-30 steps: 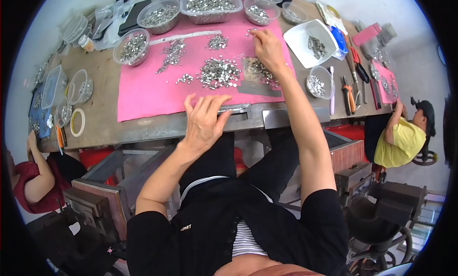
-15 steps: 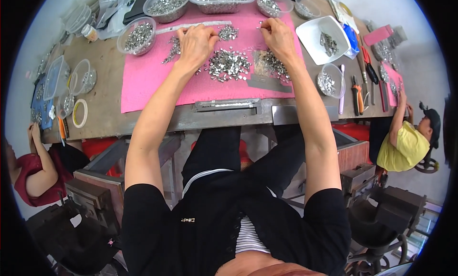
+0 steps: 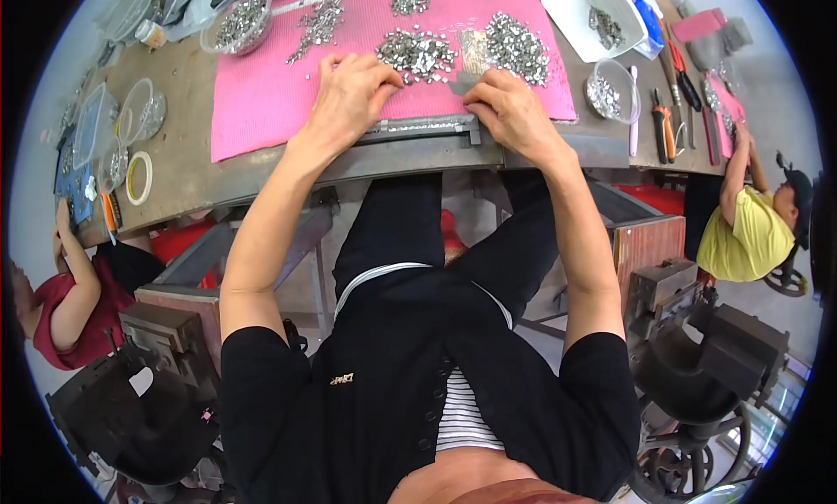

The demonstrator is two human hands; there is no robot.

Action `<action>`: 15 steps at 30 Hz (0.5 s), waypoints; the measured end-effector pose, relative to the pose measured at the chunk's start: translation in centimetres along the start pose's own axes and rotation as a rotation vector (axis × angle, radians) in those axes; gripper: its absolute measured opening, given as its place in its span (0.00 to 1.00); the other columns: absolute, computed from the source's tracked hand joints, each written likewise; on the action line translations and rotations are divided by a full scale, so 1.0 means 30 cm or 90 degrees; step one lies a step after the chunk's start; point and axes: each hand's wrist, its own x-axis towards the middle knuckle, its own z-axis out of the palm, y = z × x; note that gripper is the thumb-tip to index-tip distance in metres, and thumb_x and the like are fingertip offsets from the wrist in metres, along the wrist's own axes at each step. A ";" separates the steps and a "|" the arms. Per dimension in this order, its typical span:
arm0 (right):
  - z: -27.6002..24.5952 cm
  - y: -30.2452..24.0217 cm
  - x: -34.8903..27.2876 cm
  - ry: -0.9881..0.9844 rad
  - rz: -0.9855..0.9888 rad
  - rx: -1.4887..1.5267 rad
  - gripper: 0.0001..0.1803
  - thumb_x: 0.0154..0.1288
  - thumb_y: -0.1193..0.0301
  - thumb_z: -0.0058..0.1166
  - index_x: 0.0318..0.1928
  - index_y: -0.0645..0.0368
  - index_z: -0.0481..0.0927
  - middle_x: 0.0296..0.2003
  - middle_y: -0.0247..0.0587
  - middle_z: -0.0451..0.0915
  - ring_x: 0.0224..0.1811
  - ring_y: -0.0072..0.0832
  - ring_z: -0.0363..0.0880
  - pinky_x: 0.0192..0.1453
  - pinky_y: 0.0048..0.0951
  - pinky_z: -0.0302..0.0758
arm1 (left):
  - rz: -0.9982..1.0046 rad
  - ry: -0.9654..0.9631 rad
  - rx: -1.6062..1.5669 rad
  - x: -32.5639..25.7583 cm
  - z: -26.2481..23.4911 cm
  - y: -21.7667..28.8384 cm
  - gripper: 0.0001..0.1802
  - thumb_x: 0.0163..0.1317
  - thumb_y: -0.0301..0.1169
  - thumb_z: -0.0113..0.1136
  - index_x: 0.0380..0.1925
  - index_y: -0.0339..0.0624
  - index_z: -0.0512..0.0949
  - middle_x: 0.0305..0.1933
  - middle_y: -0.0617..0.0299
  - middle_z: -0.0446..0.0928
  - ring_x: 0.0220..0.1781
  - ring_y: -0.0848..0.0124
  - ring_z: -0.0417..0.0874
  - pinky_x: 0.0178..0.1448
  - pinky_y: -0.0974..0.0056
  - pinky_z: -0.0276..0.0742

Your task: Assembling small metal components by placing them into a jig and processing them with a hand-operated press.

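Left hand (image 3: 353,90) palm down at 12 o'clock, fingers bent, tips set on the pink mat (image 3: 261,112) just short of a heap of small silvery metal parts (image 3: 417,52); impossible to tell whether anything sits under the fingers. Right hand (image 3: 510,112) just beside it toward 1 o'clock, fingers drawn together near a small grey piece at the mat's near edge; grip not clear enough to tell. Between and under both hands, a narrow grey metal bar (image 3: 427,127) lying along the near edge of the mat, on the workbench (image 3: 192,177).

Judged well short of finished: two large loose heaps, the second (image 3: 516,46) at 1 o'clock, and scattered smaller ones farther back on the mat. More parts in a clear bowl (image 3: 240,20) at 11 o'clock, a white tray (image 3: 575,7) at 1 o'clock and a small clear bowl (image 3: 606,85) beside it. No way to tell sorted from unsorted.

Hard to make out: single parts too small to identify; top face of the bar partly covered by both hands; far edge of the bench cut off by the frame. Orange-handled pliers (image 3: 667,129) at 2 o'clock. Two seated co-workers at the rim, one in yellow (image 3: 741,234) at 3 o'clock, one in red (image 3: 78,312) at 8 o'clock, hands mostly hidden.
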 end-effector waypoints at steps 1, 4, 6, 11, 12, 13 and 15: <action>-0.001 0.003 0.005 -0.005 -0.002 0.011 0.03 0.62 0.75 0.61 0.35 0.61 0.84 0.34 0.42 0.79 0.42 0.44 0.79 0.50 0.42 0.76 | -0.022 -0.002 -0.007 -0.010 0.003 0.002 0.04 0.64 0.32 0.66 0.36 0.48 0.86 0.35 0.64 0.80 0.45 0.65 0.80 0.67 0.49 0.59; 0.005 0.000 0.016 0.005 0.002 0.043 0.03 0.62 0.74 0.61 0.35 0.61 0.85 0.33 0.42 0.79 0.41 0.43 0.80 0.48 0.42 0.77 | -0.046 -0.008 0.003 -0.015 0.005 0.025 0.04 0.64 0.32 0.66 0.35 0.48 0.87 0.35 0.64 0.80 0.45 0.64 0.80 0.66 0.47 0.60; 0.006 0.000 0.011 0.003 -0.004 0.035 0.04 0.62 0.74 0.63 0.35 0.60 0.85 0.33 0.42 0.80 0.41 0.43 0.81 0.47 0.41 0.77 | -0.041 0.013 0.016 -0.020 0.013 0.027 0.04 0.64 0.32 0.67 0.36 0.48 0.86 0.35 0.66 0.80 0.45 0.66 0.80 0.67 0.49 0.58; 0.009 -0.005 -0.005 0.023 0.045 0.049 0.05 0.61 0.73 0.65 0.35 0.61 0.85 0.32 0.43 0.78 0.38 0.43 0.80 0.44 0.42 0.77 | -0.042 0.042 0.037 -0.034 0.027 0.027 0.04 0.64 0.33 0.68 0.37 0.48 0.84 0.36 0.66 0.80 0.45 0.66 0.80 0.67 0.48 0.58; 0.007 -0.008 -0.007 0.022 0.063 0.037 0.05 0.61 0.73 0.65 0.35 0.61 0.85 0.31 0.43 0.78 0.37 0.43 0.80 0.43 0.42 0.77 | -0.055 0.027 0.039 -0.029 0.022 0.033 0.04 0.63 0.33 0.68 0.36 0.48 0.84 0.36 0.66 0.80 0.45 0.65 0.80 0.67 0.47 0.58; 0.010 -0.009 -0.008 0.021 0.064 0.038 0.05 0.61 0.73 0.65 0.35 0.61 0.85 0.31 0.43 0.78 0.37 0.43 0.80 0.43 0.42 0.77 | -0.067 0.012 0.041 -0.027 0.018 0.037 0.04 0.63 0.33 0.68 0.36 0.47 0.83 0.36 0.66 0.80 0.45 0.65 0.80 0.66 0.47 0.59; 0.017 -0.014 -0.010 0.058 0.040 0.031 0.06 0.61 0.72 0.66 0.36 0.61 0.85 0.30 0.43 0.77 0.36 0.43 0.80 0.43 0.43 0.77 | -0.055 0.012 0.037 -0.035 0.010 0.046 0.05 0.63 0.33 0.67 0.34 0.46 0.84 0.36 0.64 0.80 0.45 0.64 0.80 0.66 0.45 0.59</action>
